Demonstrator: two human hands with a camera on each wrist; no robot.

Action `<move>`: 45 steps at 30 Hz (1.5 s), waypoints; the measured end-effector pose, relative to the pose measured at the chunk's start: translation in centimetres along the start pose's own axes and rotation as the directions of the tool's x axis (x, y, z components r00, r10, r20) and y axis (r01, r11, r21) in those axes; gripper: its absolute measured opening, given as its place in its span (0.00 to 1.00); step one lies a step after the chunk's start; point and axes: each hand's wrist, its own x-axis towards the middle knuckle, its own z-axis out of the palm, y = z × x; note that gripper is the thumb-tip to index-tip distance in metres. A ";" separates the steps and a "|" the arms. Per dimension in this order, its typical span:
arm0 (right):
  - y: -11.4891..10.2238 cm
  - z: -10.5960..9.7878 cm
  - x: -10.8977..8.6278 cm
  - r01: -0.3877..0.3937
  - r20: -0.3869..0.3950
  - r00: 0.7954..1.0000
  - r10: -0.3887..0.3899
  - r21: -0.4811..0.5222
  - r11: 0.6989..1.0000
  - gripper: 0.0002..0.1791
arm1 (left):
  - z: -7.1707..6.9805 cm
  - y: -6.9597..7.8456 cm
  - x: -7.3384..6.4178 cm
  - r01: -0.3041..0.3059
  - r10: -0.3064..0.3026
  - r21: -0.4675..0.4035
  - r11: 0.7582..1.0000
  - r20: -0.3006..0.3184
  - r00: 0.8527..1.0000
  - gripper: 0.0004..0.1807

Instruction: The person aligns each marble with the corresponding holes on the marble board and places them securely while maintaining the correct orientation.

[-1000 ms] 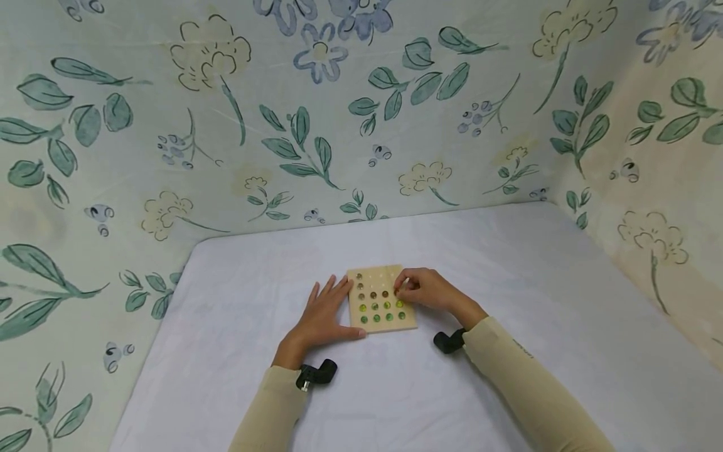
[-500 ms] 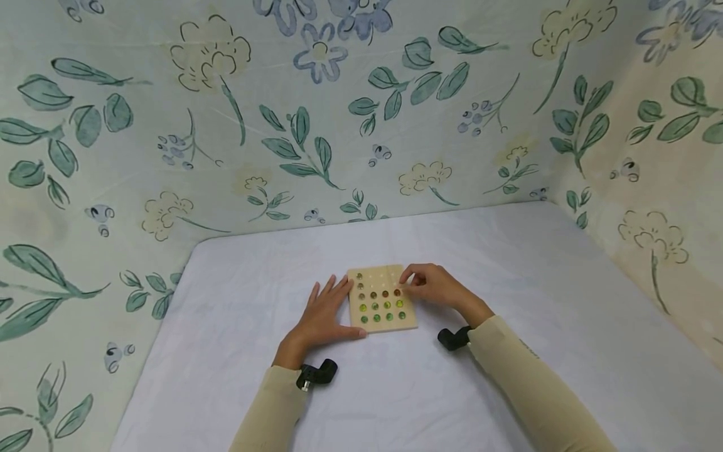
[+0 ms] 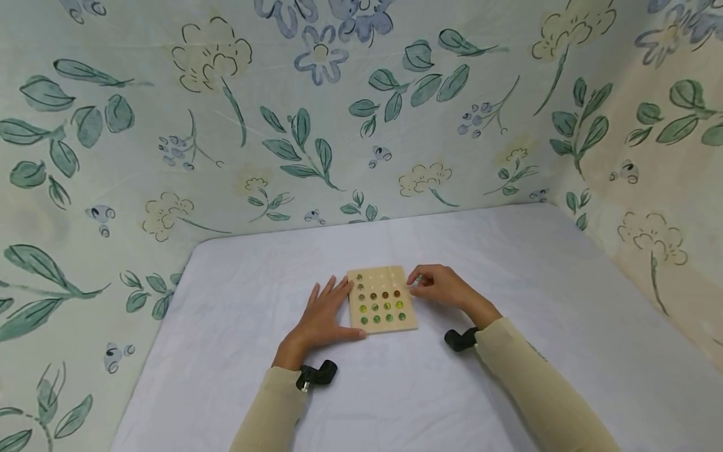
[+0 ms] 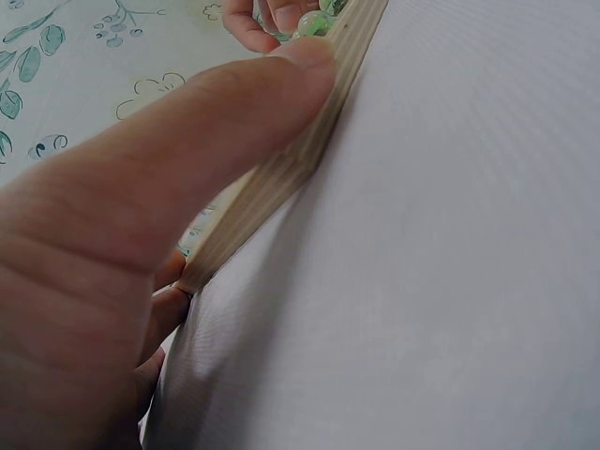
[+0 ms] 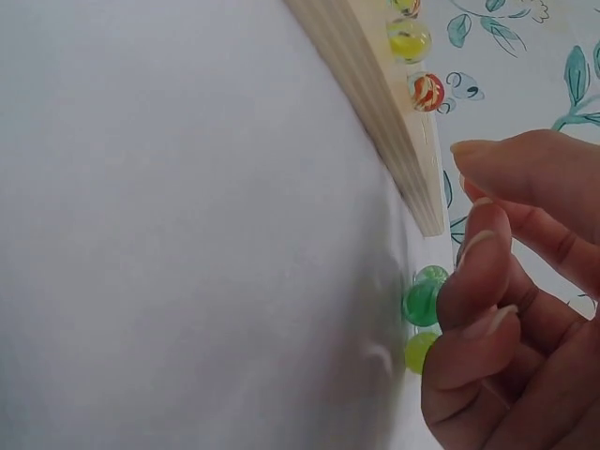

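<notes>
A square wooden marble board [image 3: 390, 276] lies on the table with glass marbles in its hollows. The front row holds green marbles [image 3: 376, 319], then yellow ones [image 3: 387, 306], then a reddish row [image 3: 385, 294]. Paler marbles [image 3: 360, 287] sit up its left column. My left hand [image 3: 323, 314] is spread along the board's left side, its thumb touching the near edge. My right hand [image 3: 440, 285] hovers off the right edge, fingers loosely bent, nothing visible between them. Behind those fingers, in the right wrist view, a green marble [image 5: 422, 306] and a yellow-green marble [image 5: 419, 353] are partly hidden.
A white cloth [image 3: 254, 282] covers the table. Floral fabric walls [image 3: 316, 125] rise behind and at the sides. Black wrist cameras [image 3: 317, 373] are strapped to both forearms.
The right hand has let go of a reddish marble at the right end of the third row and moved right, off the board. The left hand has not moved.
</notes>
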 end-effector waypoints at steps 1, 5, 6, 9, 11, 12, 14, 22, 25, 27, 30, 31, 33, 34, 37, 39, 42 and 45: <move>0.1 -0.1 -0.1 0.001 -0.004 1.000 -0.001 0.001 1.000 0.08 | 0.0 0.0 0.0 0.001 -0.001 -0.002 1.000 0.000 1.000 0.65; 0.5 -0.6 -0.4 0.003 -0.023 1.000 -0.003 0.008 1.000 0.09 | 0.1 -0.1 0.1 -0.003 0.003 -0.006 1.000 0.001 1.000 0.65; 0.6 -0.7 -0.4 0.003 -0.026 1.000 -0.003 0.011 1.000 0.09 | 0.1 -0.1 0.1 -0.003 0.003 -0.005 1.000 0.002 1.000 0.65; 0.8 -1.0 -0.6 0.005 -0.027 1.000 -0.004 0.012 1.000 0.09 | 0.2 -0.2 0.1 -0.004 0.004 0.004 1.000 0.006 1.000 0.65; 1.0 -1.1 -0.6 0.008 -0.027 1.000 -0.008 0.007 1.000 0.09 | 0.2 -0.2 0.0 -0.001 0.001 0.009 1.000 0.006 1.000 0.65; 1.0 -1.2 -0.6 0.008 -0.028 1.000 -0.008 0.005 1.000 0.09 | 0.2 -0.2 0.0 -0.002 0.002 0.007 1.000 0.003 1.000 0.65; 1.0 -1.4 -0.6 0.008 -0.032 0.999 -0.008 0.002 1.000 0.09 | 0.1 -0.2 0.0 -0.004 0.004 0.004 1.000 0.001 1.000 0.65; 1.4 -2.0 0.0 -0.051 -0.064 0.997 0.051 -0.002 0.999 0.06 | 0.0 -0.2 -0.1 -0.006 0.006 0.003 1.000 0.001 1.000 0.64; 1.7 -2.1 0.3 -0.070 -0.057 0.996 0.070 0.009 0.998 0.07 | 0.0 -0.2 -0.1 -0.013 0.013 0.004 1.000 -0.001 1.000 0.64; 1.7 -2.3 0.4 -0.077 -0.052 0.996 0.078 0.010 0.997 0.07 | 0.0 -0.2 -0.1 -0.021 0.021 -0.001 1.000 -0.007 1.000 0.64; 1.7 -2.4 0.4 -0.090 -0.053 0.994 0.091 0.017 0.996 0.07 | 0.0 -0.1 -0.2 -0.023 0.023 -0.006 1.000 -0.010 1.000 0.64; 1.7 -2.5 0.4 -0.090 -0.054 0.994 0.090 0.016 0.996 0.07 | 0.0 -0.1 -0.2 -0.023 0.023 -0.004 1.000 -0.008 1.000 0.64; 1.8 -2.6 0.3 -0.100 -0.058 0.993 0.100 0.014 0.995 0.07 | -0.1 -0.1 -0.2 -0.022 0.022 -0.001 1.000 -0.004 1.000 0.64; 1.9 -2.7 0.3 -0.099 -0.063 0.993 0.100 0.011 0.995 0.07 | -0.1 -0.1 -0.1 -0.019 0.019 0.004 1.000 -0.001 1.000 0.64; 2.1 -2.9 0.3 -0.097 -0.071 0.993 0.096 -0.004 0.995 0.07 | -0.1 -0.1 0.0 -0.011 0.011 0.017 1.000 0.004 1.000 0.64; 2.2 -2.9 0.3 -0.094 -0.077 0.993 0.093 -0.010 0.996 0.06 | -0.1 -0.1 0.0 -0.010 0.010 0.022 1.000 0.001 1.000 0.65; 2.3 -2.9 0.4 -0.087 -0.075 0.993 0.086 -0.007 0.996 0.06 | 0.0 -0.1 0.0 -0.008 0.008 0.019 1.000 0.001 1.000 0.65; 2.5 -2.9 0.5 -0.088 -0.071 0.994 0.088 -0.002 0.996 0.06 | 0.0 -0.1 0.0 -0.007 0.007 0.014 1.000 0.006 1.000 0.65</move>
